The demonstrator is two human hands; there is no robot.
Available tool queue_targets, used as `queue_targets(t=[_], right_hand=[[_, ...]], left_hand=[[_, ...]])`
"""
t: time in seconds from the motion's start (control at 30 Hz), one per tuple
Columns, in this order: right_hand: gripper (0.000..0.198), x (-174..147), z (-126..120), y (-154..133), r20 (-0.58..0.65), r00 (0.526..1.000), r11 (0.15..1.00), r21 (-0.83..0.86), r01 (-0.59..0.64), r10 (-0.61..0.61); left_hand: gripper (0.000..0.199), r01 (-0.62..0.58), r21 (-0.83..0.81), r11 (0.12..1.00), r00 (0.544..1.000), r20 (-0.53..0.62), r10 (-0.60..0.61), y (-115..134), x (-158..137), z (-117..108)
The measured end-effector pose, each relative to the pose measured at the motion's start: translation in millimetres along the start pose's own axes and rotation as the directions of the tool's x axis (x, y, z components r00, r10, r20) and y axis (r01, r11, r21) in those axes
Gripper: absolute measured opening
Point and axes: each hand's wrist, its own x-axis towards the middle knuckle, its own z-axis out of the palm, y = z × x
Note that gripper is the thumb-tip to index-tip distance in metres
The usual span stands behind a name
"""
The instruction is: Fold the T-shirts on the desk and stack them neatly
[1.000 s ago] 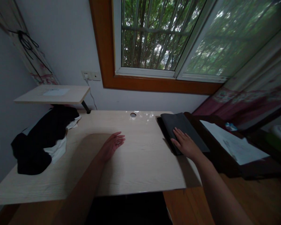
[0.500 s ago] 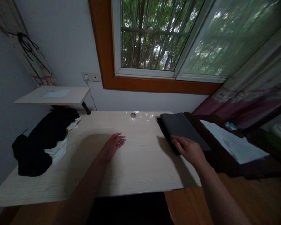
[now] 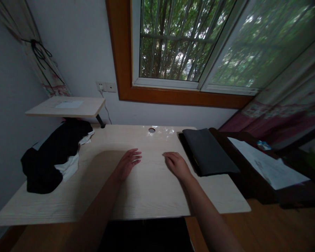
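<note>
My left hand (image 3: 127,163) is over the pale wood-grain desk (image 3: 144,196), its fingers apart and nothing in them. Across from it, my right hand (image 3: 177,164) has its fingers drawn together, tips pointing left. Whatever may be between those fingertips is too small to make out. To the right of this hand lies a dark grey folder-like item (image 3: 211,152) with a black edge underneath, apart from the fingers.
Black and white cloth (image 3: 51,157) lies heaped on the desk's left side, below a small raised shelf (image 3: 90,106) bearing a paper. A cable hole (image 3: 152,130) is near the back edge. Papers (image 3: 267,162) rest on dark furniture at right, beside the curtain.
My right hand has moved left, from the near edge of the dark grey item to over the bare desk. My left hand stays almost still. The view has shifted slightly.
</note>
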Motion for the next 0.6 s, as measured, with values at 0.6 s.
queue_targets(t=[0.6], right_hand=[[0.028, -7, 12, 16, -0.063, 0.998, 0.999, 0.043, -0.014, 0.017]], left_hand=[[0.038, 0.026, 0.151, 0.988, 0.997, -0.073, -0.015, -5, 1, 9]])
